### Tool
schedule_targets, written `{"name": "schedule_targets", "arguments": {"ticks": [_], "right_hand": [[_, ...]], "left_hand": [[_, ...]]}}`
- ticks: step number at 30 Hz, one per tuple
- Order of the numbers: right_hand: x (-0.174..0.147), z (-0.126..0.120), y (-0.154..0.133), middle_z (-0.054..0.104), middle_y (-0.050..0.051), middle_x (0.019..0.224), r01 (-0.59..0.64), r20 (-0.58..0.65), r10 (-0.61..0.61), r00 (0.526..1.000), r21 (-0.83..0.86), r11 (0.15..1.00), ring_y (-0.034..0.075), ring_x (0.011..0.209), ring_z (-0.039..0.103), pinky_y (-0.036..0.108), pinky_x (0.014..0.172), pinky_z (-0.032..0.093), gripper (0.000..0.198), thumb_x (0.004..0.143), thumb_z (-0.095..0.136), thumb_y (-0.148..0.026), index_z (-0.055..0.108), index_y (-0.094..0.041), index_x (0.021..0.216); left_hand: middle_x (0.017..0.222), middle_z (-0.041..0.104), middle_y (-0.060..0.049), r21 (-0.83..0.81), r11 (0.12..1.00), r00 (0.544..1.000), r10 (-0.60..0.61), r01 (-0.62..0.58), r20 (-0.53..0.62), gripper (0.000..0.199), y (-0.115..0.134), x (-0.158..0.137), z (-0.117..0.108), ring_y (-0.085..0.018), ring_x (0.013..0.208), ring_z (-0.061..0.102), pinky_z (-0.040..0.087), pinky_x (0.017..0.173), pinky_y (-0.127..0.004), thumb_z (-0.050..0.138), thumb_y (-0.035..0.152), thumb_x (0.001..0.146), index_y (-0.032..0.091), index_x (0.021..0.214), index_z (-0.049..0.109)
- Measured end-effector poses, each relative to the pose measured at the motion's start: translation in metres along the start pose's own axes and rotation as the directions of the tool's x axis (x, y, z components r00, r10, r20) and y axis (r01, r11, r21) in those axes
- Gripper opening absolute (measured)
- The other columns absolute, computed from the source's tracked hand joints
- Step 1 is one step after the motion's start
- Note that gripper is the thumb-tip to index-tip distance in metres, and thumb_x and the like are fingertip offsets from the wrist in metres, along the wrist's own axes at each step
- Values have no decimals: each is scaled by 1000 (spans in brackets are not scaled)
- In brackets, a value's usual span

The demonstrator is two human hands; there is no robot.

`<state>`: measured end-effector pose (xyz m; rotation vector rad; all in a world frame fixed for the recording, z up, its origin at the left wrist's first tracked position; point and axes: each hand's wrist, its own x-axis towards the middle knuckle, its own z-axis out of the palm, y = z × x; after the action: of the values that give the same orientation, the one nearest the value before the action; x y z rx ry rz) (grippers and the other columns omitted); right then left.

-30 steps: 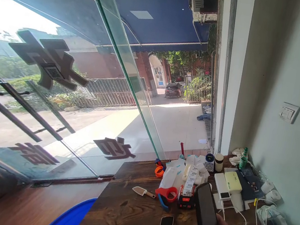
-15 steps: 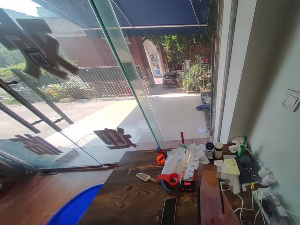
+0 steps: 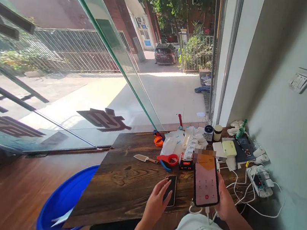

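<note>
Lower right of the frame, the right hand point(image 3: 225, 202) has its fingers wrapped around a lit phone point(image 3: 206, 181), screen up, cable hanging off it. Just left, the left hand point(image 3: 156, 204) rests loosely spread on a dark phone point(image 3: 171, 190) lying flat on the wooden table point(image 3: 123, 179).

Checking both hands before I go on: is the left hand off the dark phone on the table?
No, the left hand rests on the dark phone.

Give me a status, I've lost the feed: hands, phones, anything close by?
Right hand grips lit phone, cable plugged in. Left hand flat on dark phone on wooden table. Tape dispenser just beyond.
</note>
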<state>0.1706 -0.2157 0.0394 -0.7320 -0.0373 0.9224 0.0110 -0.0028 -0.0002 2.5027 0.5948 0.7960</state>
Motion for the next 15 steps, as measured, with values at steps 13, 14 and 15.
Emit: {"name": "schedule_targets", "arguments": {"ticks": [13, 14, 15], "right_hand": [[-17, -13, 2, 69, 6, 134, -52, 59, 56, 997, -70, 996, 28, 122, 65, 48, 104, 50, 92, 67, 81, -19, 43, -36, 149], [-17, -13, 2, 68, 5, 136, -41, 75, 49, 996, -103, 994, 26, 123, 64, 46, 105, 50, 93, 68, 81, -15, 42, -36, 149], [-18, -13, 1, 68, 5, 137, -21, 92, 34, 995, -136, 990, 25, 123, 64, 45, 105, 49, 93, 68, 80, -14, 41, -36, 149]], "left_hand": [[143, 54, -12, -367, 921, 977, 59, -133, -206, 41, 111, 69, 14, -24, 134, 52, 43, 112, -44, 52, 32, 103, 32, 144, 54], [143, 54, -13, -360, 924, 978, 53, -125, -203, 40, 109, 69, 14, -25, 134, 52, 43, 112, -45, 52, 33, 103, 31, 143, 55], [142, 55, -13, -351, 929, 978, 48, -118, -201, 40, 109, 68, 14, -25, 134, 52, 42, 112, -46, 52, 35, 103, 31, 142, 56]]}}
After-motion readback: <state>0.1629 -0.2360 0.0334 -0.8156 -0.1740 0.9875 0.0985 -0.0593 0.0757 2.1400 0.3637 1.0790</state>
